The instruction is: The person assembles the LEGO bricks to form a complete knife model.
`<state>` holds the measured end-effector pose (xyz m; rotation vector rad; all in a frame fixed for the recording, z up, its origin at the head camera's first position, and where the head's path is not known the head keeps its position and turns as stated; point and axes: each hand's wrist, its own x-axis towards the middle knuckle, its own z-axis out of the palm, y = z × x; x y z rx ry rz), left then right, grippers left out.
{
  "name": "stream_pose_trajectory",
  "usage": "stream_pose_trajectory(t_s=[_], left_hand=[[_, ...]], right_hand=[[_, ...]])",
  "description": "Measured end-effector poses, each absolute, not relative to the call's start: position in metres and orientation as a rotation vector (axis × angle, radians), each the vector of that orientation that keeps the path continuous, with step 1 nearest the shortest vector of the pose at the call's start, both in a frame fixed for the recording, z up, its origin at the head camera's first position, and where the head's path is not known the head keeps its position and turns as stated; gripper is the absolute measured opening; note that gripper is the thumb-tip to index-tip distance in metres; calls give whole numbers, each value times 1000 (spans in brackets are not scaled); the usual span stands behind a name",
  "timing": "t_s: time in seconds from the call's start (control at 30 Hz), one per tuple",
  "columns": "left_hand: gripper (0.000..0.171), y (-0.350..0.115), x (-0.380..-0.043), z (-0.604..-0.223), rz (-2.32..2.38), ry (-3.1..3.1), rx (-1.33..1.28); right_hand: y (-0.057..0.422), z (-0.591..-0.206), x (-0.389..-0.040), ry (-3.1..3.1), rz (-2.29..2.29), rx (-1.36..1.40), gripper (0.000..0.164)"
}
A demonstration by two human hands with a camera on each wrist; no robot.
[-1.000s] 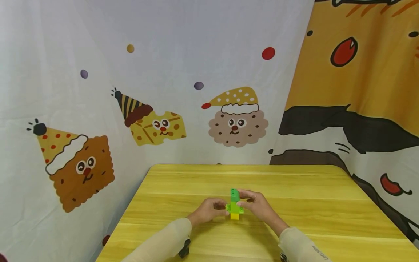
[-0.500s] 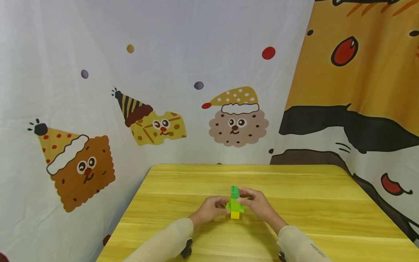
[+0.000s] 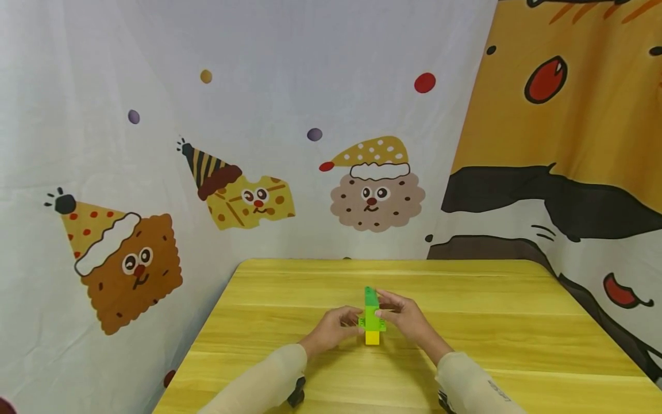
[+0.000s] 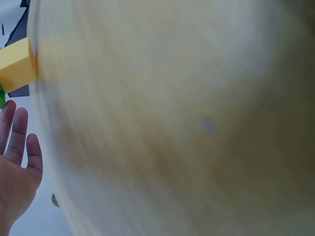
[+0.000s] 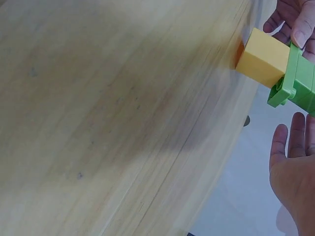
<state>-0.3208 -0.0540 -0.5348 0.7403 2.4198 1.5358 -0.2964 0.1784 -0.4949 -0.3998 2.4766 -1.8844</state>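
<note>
Between both hands stands a small tower of toy building blocks (image 3: pixel 372 317). It has a yellow block (image 5: pixel 263 57) at the bottom, a light green plate (image 5: pixel 294 69) jutting out on both sides above it, and green blocks on top. My left hand (image 3: pixel 331 330) pinches the plate's left end, its thumb on the plate in the right wrist view. My right hand (image 3: pixel 411 322) holds the upper green part from the right, thumb toward me and fingers behind. In the left wrist view, only part of the left hand (image 4: pixel 17 172) and the yellow block show.
The wooden table (image 3: pixel 258 293) has rounded far corners. Behind it hangs a white cloth (image 3: pixel 269 75) printed with cartoon biscuits and cheese, with an orange and black print (image 3: pixel 517 132) at the right.
The tower has shifted slightly up in the head view and its top studs show less, so its tilt has changed. Both hands have moved slightly with it, keeping their hold.
</note>
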Motion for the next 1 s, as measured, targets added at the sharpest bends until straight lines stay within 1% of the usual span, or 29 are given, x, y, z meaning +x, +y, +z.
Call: stream_pose_trajectory(t_s=[0.13, 0.37, 0.53, 0.77, 1.0], left_hand=[[45, -54, -321, -535, 1542, 2417, 740], [47, -53, -322, -535, 1575, 2400, 715], [49, -53, -323, -537, 1578, 2405, 715], [54, -52, -323, -536, 1559, 2409, 727], [61, -51, -324, -536, 1558, 2407, 759]], right_hand=[[179, -497, -298, 2508, -1843, -436, 56], [177, -500, -303, 2563, -1803, -393, 60], [175, -502, -306, 2591, -1794, -411, 59], [174, -504, -309, 2568, -1830, -315, 60], [175, -507, -311, 2562, -1818, -277, 59]])
